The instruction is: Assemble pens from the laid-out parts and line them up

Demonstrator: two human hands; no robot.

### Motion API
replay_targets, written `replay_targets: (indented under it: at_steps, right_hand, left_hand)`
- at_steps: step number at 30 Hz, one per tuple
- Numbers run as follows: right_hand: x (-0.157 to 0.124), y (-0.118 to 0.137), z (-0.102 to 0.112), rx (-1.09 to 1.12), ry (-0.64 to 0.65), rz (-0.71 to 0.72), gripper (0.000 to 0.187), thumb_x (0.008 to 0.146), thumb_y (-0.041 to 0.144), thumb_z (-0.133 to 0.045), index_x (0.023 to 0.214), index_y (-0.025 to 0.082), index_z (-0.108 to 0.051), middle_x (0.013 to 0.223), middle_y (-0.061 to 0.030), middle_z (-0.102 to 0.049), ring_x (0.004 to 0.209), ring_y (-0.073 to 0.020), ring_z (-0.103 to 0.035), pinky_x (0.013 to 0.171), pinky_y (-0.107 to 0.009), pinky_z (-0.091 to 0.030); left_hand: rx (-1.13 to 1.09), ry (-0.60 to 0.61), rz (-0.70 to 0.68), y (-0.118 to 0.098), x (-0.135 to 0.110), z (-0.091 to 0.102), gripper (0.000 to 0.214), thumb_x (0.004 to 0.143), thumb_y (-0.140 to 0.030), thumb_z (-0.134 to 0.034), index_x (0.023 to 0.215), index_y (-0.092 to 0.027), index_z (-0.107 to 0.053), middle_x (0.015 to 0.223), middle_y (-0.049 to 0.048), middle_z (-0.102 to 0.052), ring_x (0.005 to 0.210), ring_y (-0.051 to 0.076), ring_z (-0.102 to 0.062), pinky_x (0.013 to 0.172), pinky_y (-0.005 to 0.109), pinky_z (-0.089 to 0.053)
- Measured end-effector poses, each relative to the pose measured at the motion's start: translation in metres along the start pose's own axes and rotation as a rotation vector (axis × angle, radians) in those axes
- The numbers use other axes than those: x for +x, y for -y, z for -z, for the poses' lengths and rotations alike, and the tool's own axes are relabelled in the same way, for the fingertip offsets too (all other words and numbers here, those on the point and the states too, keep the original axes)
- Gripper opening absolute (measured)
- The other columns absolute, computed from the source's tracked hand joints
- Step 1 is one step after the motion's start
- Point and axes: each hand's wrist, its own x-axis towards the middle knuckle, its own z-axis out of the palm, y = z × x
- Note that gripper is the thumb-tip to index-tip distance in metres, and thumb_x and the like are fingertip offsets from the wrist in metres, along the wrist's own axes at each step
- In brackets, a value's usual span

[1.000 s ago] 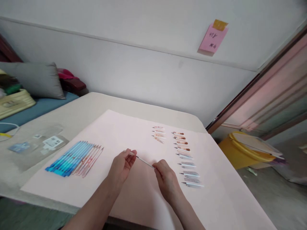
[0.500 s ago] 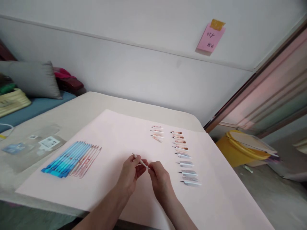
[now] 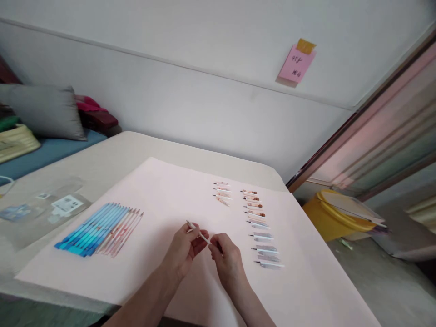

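Observation:
A slim white pen [image 3: 204, 238] slants over the paper in front of me, its narrow tip pointing up and to the left. My left hand [image 3: 182, 245] pinches its upper part between thumb and fingers, with the other fingers curled beneath. At its lower right end, my right hand [image 3: 225, 254] has thumb and forefinger closed; the contact there is partly hidden. To the left lies a row of blue pens [image 3: 91, 229] beside several pale pink-brown pens [image 3: 119, 231]. On the right, dark-tipped white sticks [image 3: 267, 265] lie in a column with grey or brown-patterned pieces; a shorter group of similar sticks [image 3: 222, 189] lies farther back.
A large pale sheet [image 3: 163, 181] covers much of the table [image 3: 143, 145]. Clear plastic packaging [image 3: 37, 222] with a white label lies at the left. A yellow bin [image 3: 320, 218] stands on the floor to the right. A pink note [image 3: 296, 63] is taped to the wall behind.
The camera view has shifted slightly. My hands stay together on the white pen, and its tilt has changed a little. The laid-out rows look the same.

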Motion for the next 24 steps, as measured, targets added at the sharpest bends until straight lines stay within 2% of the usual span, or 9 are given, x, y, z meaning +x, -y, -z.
replay_targets:
  at_steps: [5,8,12,14,16,19,21,24]
  right_hand:
    - [-0.002,0.004,0.004,0.034,0.019,0.002,0.012,0.084,0.026,-0.048,0.073,0.020,-0.050,0.066,0.0014,-0.055,0.060,-0.0123,-0.052,0.056,-0.021,-0.040]
    - [0.008,-0.002,0.013,-0.057,-0.011,0.029,0.021,0.089,0.035,-0.042,0.080,0.019,-0.053,0.069,0.0002,-0.057,0.064,-0.0135,-0.054,0.060,-0.022,-0.041]
    - [0.051,-0.027,0.023,-0.492,-0.131,-0.063,0.023,0.091,0.032,-0.037,0.093,0.019,-0.055,0.084,-0.0032,-0.061,0.075,-0.0155,-0.057,0.066,-0.025,-0.040]
    - [0.081,-0.041,0.023,-0.753,-0.096,-0.115,0.021,0.089,0.024,-0.039,0.098,0.019,-0.057,0.098,-0.0048,-0.061,0.088,-0.0161,-0.057,0.070,-0.024,-0.039]
    - [0.108,-0.053,0.019,-0.816,-0.084,-0.135,0.020,0.086,0.020,-0.042,0.098,0.018,-0.058,0.104,-0.0070,-0.059,0.095,-0.0184,-0.055,0.070,-0.025,-0.038]
    - [0.132,-0.064,0.011,-0.862,-0.075,-0.175,0.023,0.088,0.021,-0.038,0.095,0.015,-0.059,0.099,-0.0101,-0.059,0.091,-0.0201,-0.056,0.066,-0.026,-0.038]
    - [0.135,-0.067,0.005,-0.877,-0.064,-0.181,0.027,0.090,0.023,-0.033,0.096,0.014,-0.058,0.096,-0.0107,-0.058,0.088,-0.0203,-0.057,0.064,-0.027,-0.037]
    - [0.125,-0.068,0.000,-0.882,-0.035,-0.158,0.028,0.091,0.023,-0.031,0.096,0.013,-0.057,0.096,-0.0115,-0.058,0.086,-0.0211,-0.057,0.063,-0.028,-0.036]
  left_hand:
    - [-0.061,-0.029,0.018,-0.003,0.002,0.004,0.009,0.078,-0.011,-0.059,0.078,-0.016,-0.051,0.076,0.0082,-0.065,0.071,0.016,-0.065,0.067,0.027,-0.054]
    - [-0.108,-0.057,0.027,-0.008,0.004,0.005,0.009,0.078,-0.010,-0.058,0.076,-0.015,-0.052,0.076,0.0077,-0.065,0.069,0.014,-0.065,0.065,0.026,-0.054]
    - [-0.155,-0.086,0.018,-0.020,0.007,0.004,0.010,0.079,-0.008,-0.057,0.074,-0.015,-0.052,0.077,0.0075,-0.064,0.071,0.014,-0.065,0.067,0.026,-0.054]
    - [-0.176,-0.089,0.011,-0.026,0.007,0.004,0.010,0.079,-0.008,-0.057,0.074,-0.015,-0.051,0.078,0.0077,-0.064,0.072,0.014,-0.065,0.069,0.027,-0.054]
    - [-0.197,-0.094,0.008,-0.030,0.006,0.005,0.011,0.079,-0.008,-0.057,0.074,-0.015,-0.051,0.078,0.0080,-0.065,0.073,0.013,-0.065,0.071,0.027,-0.054]
    - [-0.209,-0.106,0.020,-0.034,0.007,0.006,0.011,0.079,-0.009,-0.057,0.073,-0.015,-0.050,0.078,0.0086,-0.065,0.072,0.013,-0.065,0.070,0.027,-0.054]
    - [-0.212,-0.105,0.027,-0.035,0.008,0.007,0.011,0.079,-0.010,-0.057,0.074,-0.015,-0.049,0.078,0.0091,-0.065,0.071,0.013,-0.065,0.070,0.026,-0.054]
    - [-0.234,-0.109,0.018,-0.037,0.009,0.009,0.011,0.079,-0.009,-0.058,0.074,-0.015,-0.049,0.080,0.0098,-0.066,0.072,0.014,-0.066,0.070,0.027,-0.054]
